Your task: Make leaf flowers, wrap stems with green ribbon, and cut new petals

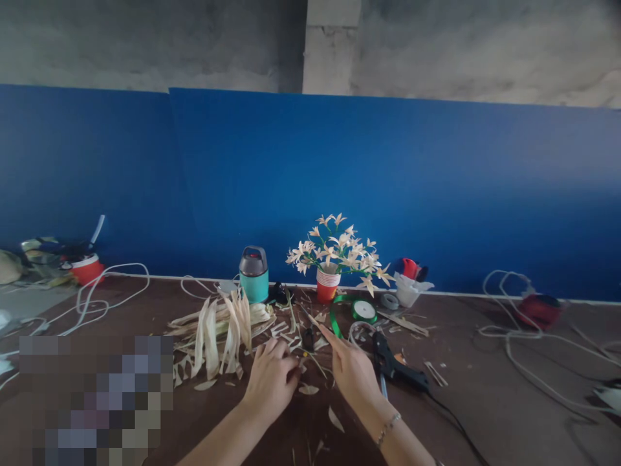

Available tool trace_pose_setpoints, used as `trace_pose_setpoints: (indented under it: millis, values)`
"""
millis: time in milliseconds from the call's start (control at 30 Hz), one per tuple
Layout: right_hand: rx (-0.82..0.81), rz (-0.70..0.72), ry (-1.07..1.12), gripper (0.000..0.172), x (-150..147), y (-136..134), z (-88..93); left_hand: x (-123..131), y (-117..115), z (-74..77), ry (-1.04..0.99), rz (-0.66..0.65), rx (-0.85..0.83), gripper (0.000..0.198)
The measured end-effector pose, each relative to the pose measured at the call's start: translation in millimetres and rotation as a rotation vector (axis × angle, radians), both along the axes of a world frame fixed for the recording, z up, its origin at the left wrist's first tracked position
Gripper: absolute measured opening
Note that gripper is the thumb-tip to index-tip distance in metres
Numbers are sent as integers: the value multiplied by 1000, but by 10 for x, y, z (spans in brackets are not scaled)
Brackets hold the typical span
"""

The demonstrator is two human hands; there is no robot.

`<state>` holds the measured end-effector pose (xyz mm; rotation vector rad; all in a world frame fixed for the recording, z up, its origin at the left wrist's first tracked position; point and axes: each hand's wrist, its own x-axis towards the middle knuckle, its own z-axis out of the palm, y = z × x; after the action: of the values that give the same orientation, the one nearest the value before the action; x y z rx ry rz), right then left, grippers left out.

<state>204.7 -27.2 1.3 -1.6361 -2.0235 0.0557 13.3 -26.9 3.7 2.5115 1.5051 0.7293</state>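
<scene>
My left hand rests low over the table with its fingers curled inward. Whatever lies in its grip, if anything, is hidden. Just beyond its fingertips is a thin green stem with a yellow tip. My right hand, with a bracelet at the wrist, reaches forward and left, its fingers stretched out. Its fingertips are near a pale pointed piece among the scraps; whether they touch is unclear. Loose dried husk petals lie between and below the hands. Long dried corn husk strips are piled left of my left hand.
Pale husk flowers stand in stacked paper cups. A teal flask is left of them. Green ribbon and a black glue gun with its cord lie right. A white cup and white cables are farther right.
</scene>
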Motion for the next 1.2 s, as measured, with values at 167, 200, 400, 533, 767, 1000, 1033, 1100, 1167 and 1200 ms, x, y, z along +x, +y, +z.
trace_pose_setpoints:
  millis: [167, 200, 400, 533, 767, 1000, 1033, 1100, 1167, 1200]
  values:
    - [-16, 3, 10, 57, 5, -6, 26, -57, 46, 18, 22, -65, -35, 21]
    - [-16, 6, 14, 58, 7, -4, 26, -90, 70, 40, 15, -61, -45, 22]
    - [-19, -6, 24, 60, 18, 13, -1, -414, 247, 188, 8, -34, -193, 22]
    - [2, 1, 12, 58, 17, 17, -20, -558, 237, 212, 59, -147, -300, 25]
    - [3, 9, -18, 56, 4, 0, -7, -514, 143, 301, 173, -230, -290, 19]
    - [3, 77, 139, 54, -9, 7, -61, -455, 176, 159, 46, -245, -254, 11]
    - [7, 102, 199, 53, -22, 7, -59, -426, 176, 143, -26, -222, -248, 9]
    - [-10, 154, 351, 48, -64, -2, -33, -348, 169, 133, -238, -151, -251, 10]
    - [-106, 193, 536, 43, -124, -24, 19, -262, 151, 149, -491, -68, -309, 16]
    - [-185, 209, 630, 43, -156, -40, 51, -223, 139, 162, -598, -27, -362, 19]
